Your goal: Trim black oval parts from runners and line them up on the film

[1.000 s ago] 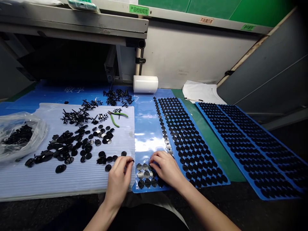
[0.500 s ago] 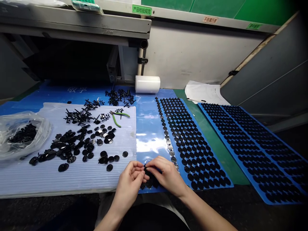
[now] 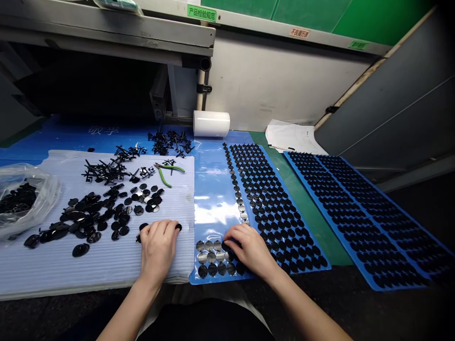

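- Reaching across the white ribbed mat [image 3: 106, 272], the person's left hand [image 3: 156, 251] is palm-down with fingers bunched narrow; a black disc [image 3: 178, 227] shows beside the fingertips. Whether anything is gripped, I cannot tell.
- Right hand [image 3: 249, 248]: thumb and fingers narrow, at the edge of a disc [image 3: 224, 245] in the short rows on the glossy blue sheet [image 3: 209, 189]. Pinched or only touched: cannot tell. Low angle probably spares neighbouring discs.
- Short rows [image 3: 212, 257]: discs flat, side by side, at the sheet's near end; likely so for easy reach and even spacing.
- Loose discs [image 3: 92, 208]: heaped on the mat, on the left hand's side, presumably for short reaches.
- Green-handled pliers [image 3: 164, 176]: handles spread, lying beyond the discs, seemingly parked out of the hands' way.
- Branched black scraps [image 3: 103, 170]: piled apart from the discs, perhaps to avoid mixing.
- Filled blue sheet [image 3: 326, 271]: right of the short rows, tightly ranked.
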{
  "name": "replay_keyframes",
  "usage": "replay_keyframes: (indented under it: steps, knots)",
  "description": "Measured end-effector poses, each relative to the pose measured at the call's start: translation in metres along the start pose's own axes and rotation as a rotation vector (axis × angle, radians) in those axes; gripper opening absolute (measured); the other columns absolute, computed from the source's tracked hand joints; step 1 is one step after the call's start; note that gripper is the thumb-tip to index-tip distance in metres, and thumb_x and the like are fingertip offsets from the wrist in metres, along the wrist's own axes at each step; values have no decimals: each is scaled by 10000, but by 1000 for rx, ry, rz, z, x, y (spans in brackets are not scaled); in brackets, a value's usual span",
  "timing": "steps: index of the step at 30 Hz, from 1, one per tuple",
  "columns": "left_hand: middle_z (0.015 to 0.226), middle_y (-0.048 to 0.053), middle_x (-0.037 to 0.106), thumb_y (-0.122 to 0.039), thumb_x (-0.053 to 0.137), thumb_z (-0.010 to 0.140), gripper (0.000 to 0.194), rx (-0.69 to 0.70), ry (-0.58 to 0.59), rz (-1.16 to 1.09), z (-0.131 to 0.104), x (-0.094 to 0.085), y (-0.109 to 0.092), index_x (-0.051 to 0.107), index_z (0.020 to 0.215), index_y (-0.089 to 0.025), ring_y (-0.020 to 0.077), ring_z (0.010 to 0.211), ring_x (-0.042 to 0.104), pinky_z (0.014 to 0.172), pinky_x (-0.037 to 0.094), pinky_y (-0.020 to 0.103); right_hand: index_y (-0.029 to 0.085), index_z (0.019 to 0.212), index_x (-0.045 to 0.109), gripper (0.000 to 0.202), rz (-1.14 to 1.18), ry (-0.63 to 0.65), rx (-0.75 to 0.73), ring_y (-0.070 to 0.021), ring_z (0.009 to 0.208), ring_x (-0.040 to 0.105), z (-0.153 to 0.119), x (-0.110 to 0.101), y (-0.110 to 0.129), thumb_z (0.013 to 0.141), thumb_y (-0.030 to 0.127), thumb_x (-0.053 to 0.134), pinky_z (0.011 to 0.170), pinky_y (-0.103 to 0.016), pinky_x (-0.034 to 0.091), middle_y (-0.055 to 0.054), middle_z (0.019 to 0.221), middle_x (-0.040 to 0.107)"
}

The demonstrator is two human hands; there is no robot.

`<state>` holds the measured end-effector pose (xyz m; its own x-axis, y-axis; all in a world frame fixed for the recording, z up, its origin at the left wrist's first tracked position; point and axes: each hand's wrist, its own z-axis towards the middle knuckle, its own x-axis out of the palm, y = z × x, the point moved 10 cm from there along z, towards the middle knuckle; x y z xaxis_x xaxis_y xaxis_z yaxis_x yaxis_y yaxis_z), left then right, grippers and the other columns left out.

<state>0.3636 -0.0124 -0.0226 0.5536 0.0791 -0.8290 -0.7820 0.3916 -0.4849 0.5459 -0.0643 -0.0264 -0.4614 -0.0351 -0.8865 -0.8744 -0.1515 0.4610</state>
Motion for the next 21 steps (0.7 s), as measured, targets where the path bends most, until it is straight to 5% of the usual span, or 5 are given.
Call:
replay_keyframes:
  steps: [8,15,21]
  knots:
    - [821,46,588,-252,432,811,133,-135,95,-342,-11,2,-15,544,845,-187,185,777,531,700,390,314,229,787,558,49,-26,16,4,-162,786,505,0,3,-3,810,199,527,697,-275,376,17,804,591]
    - [746,14,604,-285,445,792,126,-403,351,-783,-29,39,-38,513,827,-186,151,692,616,619,478,251,215,821,555,73,-45,-3,-3,-182,794,500,-1,1,2,817,170,498,685,-305,365,-11,822,578]
    - [707,7,575,-277,468,764,126,-545,405,-957,-33,55,-46,490,818,-165,139,662,614,587,476,237,215,899,544,80,173,-89,-1,-164,804,514,-8,-15,22,828,228,508,716,-280,402,-20,841,579]
